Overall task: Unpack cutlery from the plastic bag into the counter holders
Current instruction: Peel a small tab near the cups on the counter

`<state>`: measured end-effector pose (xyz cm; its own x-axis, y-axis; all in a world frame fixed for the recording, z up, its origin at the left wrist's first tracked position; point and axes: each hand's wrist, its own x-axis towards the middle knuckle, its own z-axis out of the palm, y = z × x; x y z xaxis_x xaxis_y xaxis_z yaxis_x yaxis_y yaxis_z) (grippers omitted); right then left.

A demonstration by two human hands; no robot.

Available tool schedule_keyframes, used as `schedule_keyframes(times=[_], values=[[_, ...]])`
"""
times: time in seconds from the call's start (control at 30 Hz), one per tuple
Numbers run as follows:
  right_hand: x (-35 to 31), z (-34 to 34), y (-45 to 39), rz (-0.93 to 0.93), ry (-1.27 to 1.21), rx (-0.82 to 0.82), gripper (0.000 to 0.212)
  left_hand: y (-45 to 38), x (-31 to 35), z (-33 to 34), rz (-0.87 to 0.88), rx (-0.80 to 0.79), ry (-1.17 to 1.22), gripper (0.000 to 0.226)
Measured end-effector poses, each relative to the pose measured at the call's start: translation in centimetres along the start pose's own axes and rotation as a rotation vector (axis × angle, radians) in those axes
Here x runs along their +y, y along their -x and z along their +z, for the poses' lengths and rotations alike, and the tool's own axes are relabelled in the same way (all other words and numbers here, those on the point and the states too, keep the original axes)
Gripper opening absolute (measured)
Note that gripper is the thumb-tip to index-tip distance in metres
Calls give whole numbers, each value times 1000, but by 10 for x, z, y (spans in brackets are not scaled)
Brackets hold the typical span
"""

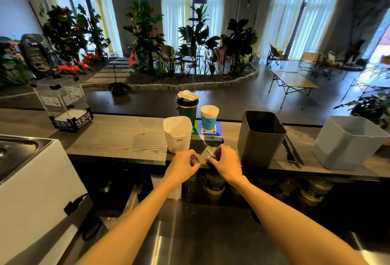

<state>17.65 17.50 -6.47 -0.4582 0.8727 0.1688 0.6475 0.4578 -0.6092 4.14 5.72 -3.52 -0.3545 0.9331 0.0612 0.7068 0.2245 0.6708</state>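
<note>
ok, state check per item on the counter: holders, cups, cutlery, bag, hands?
white holder: upright, looks empty
dark grey holder: upright, inside too dark to tell
light grey holder: upright, no cutlery visible
green cup: lidded, packet on lid
paper cup: open, upright
black cutlery: lying flat between grey holders
plastic bag: pinched between both hands
left hand: closed on bag
right hand: closed on bag

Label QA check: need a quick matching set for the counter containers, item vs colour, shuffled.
Items:
1. holder left of the hands
2. tall bin right of the hands
3. wide tub at far right
4. lidded cup at the back

Colours:
A. dark green
B. pale blue-grey
C. white
D. dark grey

Pairs: 1-C, 2-D, 3-B, 4-A
</note>
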Motion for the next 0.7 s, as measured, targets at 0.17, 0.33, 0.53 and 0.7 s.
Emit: schedule_keyframes(times=[0.17,0.33,0.53,0.7], values=[[-13,8,-13,198,-109,-31,33,-22,5,17,-136,49,154,35],[-14,5,-34,247,-32,-231,23,-37,5,28,-312,80,330,50],[-10,-6,-27,148,-52,-248,20,-44,16,36,-369,107,545,60],[-7,-34,-15,-13,-74,-284,21,-39,23,33,-271,216,692,32]])
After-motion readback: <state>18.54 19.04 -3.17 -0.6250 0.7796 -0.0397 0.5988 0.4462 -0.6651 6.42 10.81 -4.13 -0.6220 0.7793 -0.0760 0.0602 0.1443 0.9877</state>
